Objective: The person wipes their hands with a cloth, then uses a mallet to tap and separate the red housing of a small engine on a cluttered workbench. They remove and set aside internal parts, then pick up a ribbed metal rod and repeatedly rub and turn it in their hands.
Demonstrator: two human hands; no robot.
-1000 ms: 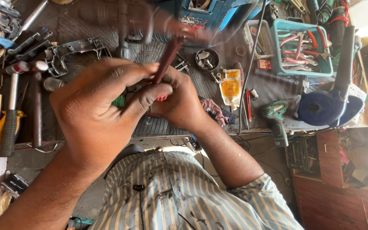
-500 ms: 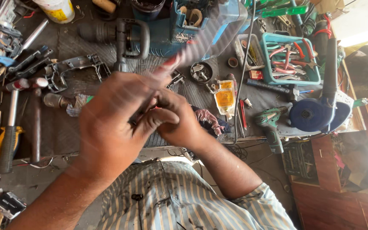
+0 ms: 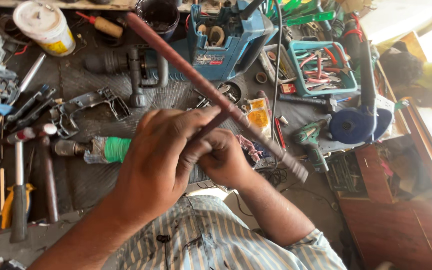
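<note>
Both my hands meet over the middle of a cluttered workbench. My left hand (image 3: 158, 162) is closed, its thumb and fingers pinching a long reddish-brown rod-like tool (image 3: 186, 65). The tool runs diagonally from the upper left to a grey ridged end (image 3: 293, 167) at the lower right. My right hand (image 3: 226, 160) is curled into a fist just behind the left and under the rod, gripping it too. What lies inside the right fist is hidden by the left hand.
A white tub (image 3: 46, 25) stands far left. A blue power-tool case (image 3: 226, 45) and a dark drill (image 3: 131, 65) lie behind the hands. At right are a teal basket of pliers (image 3: 321, 65), a blue grinder (image 3: 356, 125) and a green drill (image 3: 311, 145). Hammers (image 3: 18, 200) lie left.
The rod, blurred and nearly upright a second ago, has swung to a long diagonal across the bench. The hands stay together, slightly lower in view.
</note>
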